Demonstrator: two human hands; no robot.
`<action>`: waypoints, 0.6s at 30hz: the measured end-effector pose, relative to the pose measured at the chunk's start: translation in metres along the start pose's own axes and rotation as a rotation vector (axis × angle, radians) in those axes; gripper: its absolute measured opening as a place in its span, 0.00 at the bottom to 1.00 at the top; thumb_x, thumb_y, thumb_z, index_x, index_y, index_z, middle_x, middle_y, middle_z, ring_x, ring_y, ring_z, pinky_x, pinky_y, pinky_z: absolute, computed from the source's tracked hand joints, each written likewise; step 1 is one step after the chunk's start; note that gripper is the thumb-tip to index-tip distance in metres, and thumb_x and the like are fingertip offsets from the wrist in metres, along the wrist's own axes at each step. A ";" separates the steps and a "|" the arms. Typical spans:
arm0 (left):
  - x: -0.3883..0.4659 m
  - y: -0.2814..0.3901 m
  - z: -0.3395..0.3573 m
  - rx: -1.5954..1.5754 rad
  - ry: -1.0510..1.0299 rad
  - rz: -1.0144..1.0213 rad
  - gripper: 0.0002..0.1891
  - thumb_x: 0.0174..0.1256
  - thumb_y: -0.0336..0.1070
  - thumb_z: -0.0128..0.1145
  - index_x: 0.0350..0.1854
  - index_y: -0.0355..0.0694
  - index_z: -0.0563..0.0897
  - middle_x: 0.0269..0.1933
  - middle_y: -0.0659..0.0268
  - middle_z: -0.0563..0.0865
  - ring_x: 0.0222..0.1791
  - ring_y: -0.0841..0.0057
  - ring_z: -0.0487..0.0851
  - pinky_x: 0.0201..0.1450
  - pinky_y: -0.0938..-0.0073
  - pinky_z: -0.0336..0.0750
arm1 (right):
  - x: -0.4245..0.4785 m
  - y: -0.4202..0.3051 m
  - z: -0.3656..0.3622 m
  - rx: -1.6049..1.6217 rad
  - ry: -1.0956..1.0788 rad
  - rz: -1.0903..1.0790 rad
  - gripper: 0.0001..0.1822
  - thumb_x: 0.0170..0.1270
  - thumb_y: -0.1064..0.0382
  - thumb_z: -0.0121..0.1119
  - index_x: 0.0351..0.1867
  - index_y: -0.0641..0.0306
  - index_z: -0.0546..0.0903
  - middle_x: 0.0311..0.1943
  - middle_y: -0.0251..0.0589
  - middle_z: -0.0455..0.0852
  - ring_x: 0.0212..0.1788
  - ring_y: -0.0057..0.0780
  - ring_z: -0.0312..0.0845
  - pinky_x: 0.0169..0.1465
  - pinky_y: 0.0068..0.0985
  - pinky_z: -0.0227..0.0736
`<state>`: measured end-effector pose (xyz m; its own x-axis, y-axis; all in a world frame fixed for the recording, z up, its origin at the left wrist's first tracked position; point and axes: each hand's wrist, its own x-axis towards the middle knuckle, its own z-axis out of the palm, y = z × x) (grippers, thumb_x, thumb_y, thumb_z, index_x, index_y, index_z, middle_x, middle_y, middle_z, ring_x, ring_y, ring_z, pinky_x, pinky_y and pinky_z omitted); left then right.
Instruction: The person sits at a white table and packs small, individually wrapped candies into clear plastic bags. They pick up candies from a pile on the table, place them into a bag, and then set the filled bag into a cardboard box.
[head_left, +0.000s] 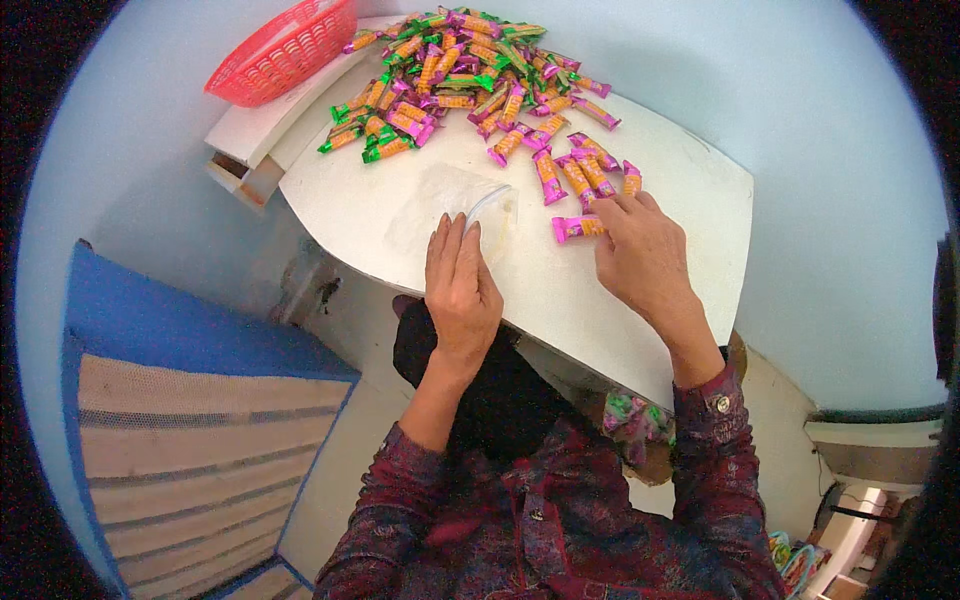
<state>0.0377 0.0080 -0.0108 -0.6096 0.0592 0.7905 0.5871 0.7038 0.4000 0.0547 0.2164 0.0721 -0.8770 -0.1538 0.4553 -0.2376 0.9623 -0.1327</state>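
Observation:
A clear plastic zip bag (442, 199) lies flat on the white tabletop (637, 135). My left hand (461, 292) rests on its near side, fingers stretched out and close to the zip strip. To the right, my right hand (645, 247) reaches down over a few pink-wrapped snack bars, fingers curled. One pink-and-orange bar (576, 229) pokes out between thumb and forefinger; its right end is hidden, so I cannot tell whether it is gripped. Just beyond the fingers lie other pink-wrapped bars (550, 177), and another bar (632, 178) touches the knuckles' far side.
A large heap of green- and pink-wrapped bars (465, 75) covers the table's far side. At far left, a red plastic basket (300, 64) stands on a white ledge (240, 135). A blue-framed mesh panel (210, 420) is at lower left. Wrapped items (637, 420) show below the table's edge.

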 end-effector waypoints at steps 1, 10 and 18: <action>0.000 -0.001 0.001 0.001 -0.004 0.000 0.22 0.61 0.15 0.52 0.59 0.28 0.78 0.63 0.42 0.79 0.67 0.45 0.74 0.70 0.52 0.68 | -0.003 0.003 0.000 0.000 -0.035 -0.001 0.17 0.50 0.75 0.59 0.44 0.64 0.82 0.40 0.44 0.85 0.46 0.45 0.80 0.44 0.40 0.79; 0.005 0.007 0.008 -0.010 -0.052 -0.055 0.34 0.49 0.10 0.48 0.65 0.31 0.75 0.68 0.45 0.75 0.72 0.46 0.69 0.73 0.53 0.65 | -0.012 0.018 0.016 -0.075 -0.164 -0.036 0.19 0.55 0.75 0.58 0.50 0.65 0.81 0.43 0.48 0.84 0.50 0.48 0.78 0.51 0.39 0.77; 0.009 0.009 0.012 -0.021 -0.063 -0.042 0.31 0.48 0.11 0.49 0.62 0.26 0.74 0.67 0.43 0.74 0.71 0.43 0.67 0.73 0.51 0.64 | -0.008 0.024 0.023 -0.111 -0.203 -0.024 0.17 0.59 0.73 0.56 0.51 0.68 0.81 0.42 0.52 0.85 0.50 0.49 0.79 0.52 0.41 0.76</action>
<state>0.0309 0.0231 -0.0057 -0.6660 0.0753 0.7422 0.5713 0.6913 0.4425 0.0466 0.2353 0.0450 -0.9404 -0.2080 0.2690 -0.2217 0.9749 -0.0211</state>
